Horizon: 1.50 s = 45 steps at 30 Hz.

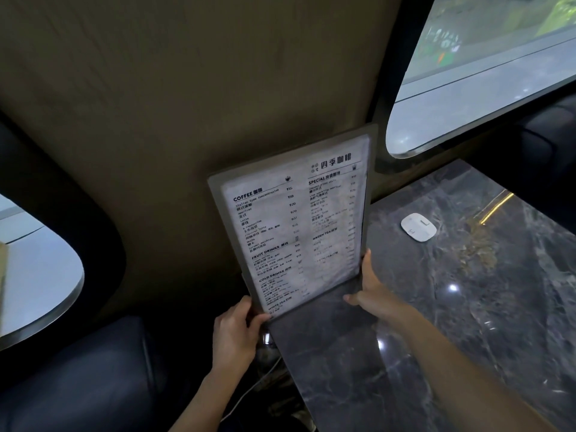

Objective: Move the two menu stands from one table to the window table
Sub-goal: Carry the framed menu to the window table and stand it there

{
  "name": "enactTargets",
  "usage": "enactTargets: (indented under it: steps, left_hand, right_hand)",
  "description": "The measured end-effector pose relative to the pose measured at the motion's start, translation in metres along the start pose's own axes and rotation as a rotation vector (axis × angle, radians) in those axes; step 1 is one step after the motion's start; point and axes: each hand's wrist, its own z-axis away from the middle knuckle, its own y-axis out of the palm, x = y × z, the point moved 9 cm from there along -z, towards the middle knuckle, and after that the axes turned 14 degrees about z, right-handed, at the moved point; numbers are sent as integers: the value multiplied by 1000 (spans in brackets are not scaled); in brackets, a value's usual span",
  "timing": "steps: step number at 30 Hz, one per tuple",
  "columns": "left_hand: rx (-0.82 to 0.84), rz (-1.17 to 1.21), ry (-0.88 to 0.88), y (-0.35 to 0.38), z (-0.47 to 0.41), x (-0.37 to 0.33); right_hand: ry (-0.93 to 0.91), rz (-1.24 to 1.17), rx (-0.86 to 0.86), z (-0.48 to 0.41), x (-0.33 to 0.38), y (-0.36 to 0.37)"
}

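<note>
A flat grey-framed menu stand (296, 222) with a printed drinks list stands upright at the near left end of the dark marble window table (467, 307), close to the beige wall. My left hand (237, 332) grips its lower left corner. My right hand (371, 291) holds its lower right edge, thumb stretched along the base. Only one menu stand is in view.
A small white rounded device (417, 227) lies on the table beyond the stand. A window (486, 73) runs along the far right. A dark padded seat (81, 375) sits at lower left, with another pale table (37, 275) beyond it at the left edge.
</note>
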Motion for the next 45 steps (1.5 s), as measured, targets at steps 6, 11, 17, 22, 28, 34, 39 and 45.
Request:
enactTargets:
  steps: [6,11,17,22,28,34,39,45]
  left_hand:
    - [-12,-15,3,-3,-12,5]
    - [-29,1,-61,-6,-22,12]
    - [-37,-9,-109,-4,-21,17]
    - [-71,-69,-119,-4,-18,16]
    - [-134,-184,-80,-10,-6,2]
    - [-55,-205,197,16,15,-53]
    - [165,-102,255,80,26,-90]
    - [429,-45,354,171,47,-143]
  right_hand:
    - [30,34,-7,-10,7,-2]
    - [13,55,-5,-16,16,-3]
    - [-49,69,-19,-20,25,-5]
    - [-98,149,-75,-13,22,-12]
    - [-106,266,-248,9,9,-31]
    - [-134,310,-324,47,-19,-55]
    - [-32,444,-446,96,-63,-78]
    - [115,482,-620,178,-123,-95]
